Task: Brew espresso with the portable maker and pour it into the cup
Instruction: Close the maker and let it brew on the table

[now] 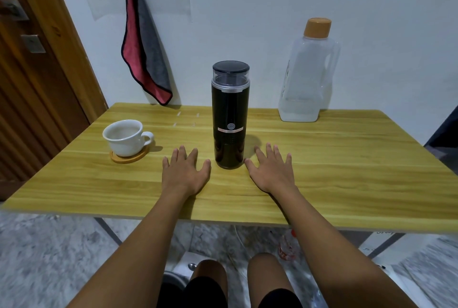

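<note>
With your left hand (184, 171) and right hand (271, 171) flat and empty on the tabletop (347, 159) flanking the upright espresso maker (230, 119), brewing looks unstarted; next likely comes its power button (230, 126), the cup (124, 137) waiting left.

Home room: wooden door (37, 79), hung towel (146, 60), folding table (322, 159).
</note>
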{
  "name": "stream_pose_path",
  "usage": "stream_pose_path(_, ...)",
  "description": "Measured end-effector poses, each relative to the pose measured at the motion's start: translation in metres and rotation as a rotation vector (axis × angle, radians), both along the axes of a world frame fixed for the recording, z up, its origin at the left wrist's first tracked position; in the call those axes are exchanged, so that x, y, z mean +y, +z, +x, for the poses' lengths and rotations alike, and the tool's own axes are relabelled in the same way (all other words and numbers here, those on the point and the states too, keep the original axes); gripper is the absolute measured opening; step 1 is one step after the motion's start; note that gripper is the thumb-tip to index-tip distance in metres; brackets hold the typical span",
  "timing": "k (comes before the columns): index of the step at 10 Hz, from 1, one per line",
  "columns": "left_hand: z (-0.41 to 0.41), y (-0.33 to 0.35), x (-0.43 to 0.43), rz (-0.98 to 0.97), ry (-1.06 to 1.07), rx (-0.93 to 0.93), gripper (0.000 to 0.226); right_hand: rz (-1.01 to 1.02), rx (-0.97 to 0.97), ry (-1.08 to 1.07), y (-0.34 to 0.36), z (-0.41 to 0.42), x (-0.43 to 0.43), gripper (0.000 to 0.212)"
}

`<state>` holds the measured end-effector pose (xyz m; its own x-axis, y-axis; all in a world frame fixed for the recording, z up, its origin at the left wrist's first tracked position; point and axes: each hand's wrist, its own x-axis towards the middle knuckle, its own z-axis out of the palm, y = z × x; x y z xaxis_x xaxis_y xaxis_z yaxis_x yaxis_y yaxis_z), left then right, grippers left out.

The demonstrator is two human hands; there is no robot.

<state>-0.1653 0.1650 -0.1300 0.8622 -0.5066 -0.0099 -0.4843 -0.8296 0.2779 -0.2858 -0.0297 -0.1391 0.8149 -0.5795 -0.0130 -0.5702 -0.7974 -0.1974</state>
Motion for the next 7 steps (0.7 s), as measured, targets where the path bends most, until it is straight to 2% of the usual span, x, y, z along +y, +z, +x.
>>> stream_pose_path(7, -0.0004, 0.0014, 0.0008, -0.001, -0.005, 0.008, 0.072, 0.017, -0.030, 0.003, -0.0024, 0.0006, -0.0045, 0.070)
